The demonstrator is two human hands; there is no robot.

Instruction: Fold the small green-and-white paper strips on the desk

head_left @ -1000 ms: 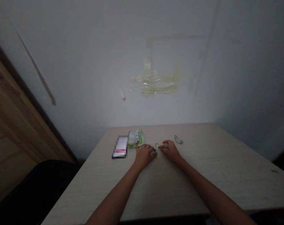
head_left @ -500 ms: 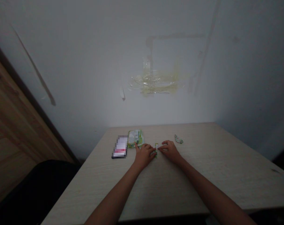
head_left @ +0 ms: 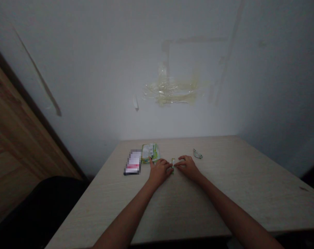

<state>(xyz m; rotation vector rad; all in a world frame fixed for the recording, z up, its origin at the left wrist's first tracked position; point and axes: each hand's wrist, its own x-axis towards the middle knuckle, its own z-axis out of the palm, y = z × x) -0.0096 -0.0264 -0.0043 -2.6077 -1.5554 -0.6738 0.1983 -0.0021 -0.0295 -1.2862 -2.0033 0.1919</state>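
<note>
A small green-and-white strip (head_left: 173, 161), perhaps a piece of wrapper, lies on the table between my hands. My left hand (head_left: 160, 172) is at its left side, thumb and fingertips closed at its edge and one finger sticking out toward the wet wipes pack. From the other side my right hand (head_left: 188, 167) meets the strip, its fingertips pinched together at the right edge. Part of the strip is hidden by my fingers. Just beyond my left hand rests a green-and-white pack (head_left: 151, 150) that looks like wet wipes.
A phone (head_left: 133, 162) with a blurred-out screen lies left of the pack. Beyond my right hand is a crumpled green-and-white wrapper piece (head_left: 197, 154). The pale wooden table (head_left: 224, 148) meets a wall (head_left: 94, 86) bearing old tape. A black chair back (head_left: 48, 204) stands at left.
Almost nothing differs. Both hands stay at the strip, with only a tiny shift of the fingers and of the view.
</note>
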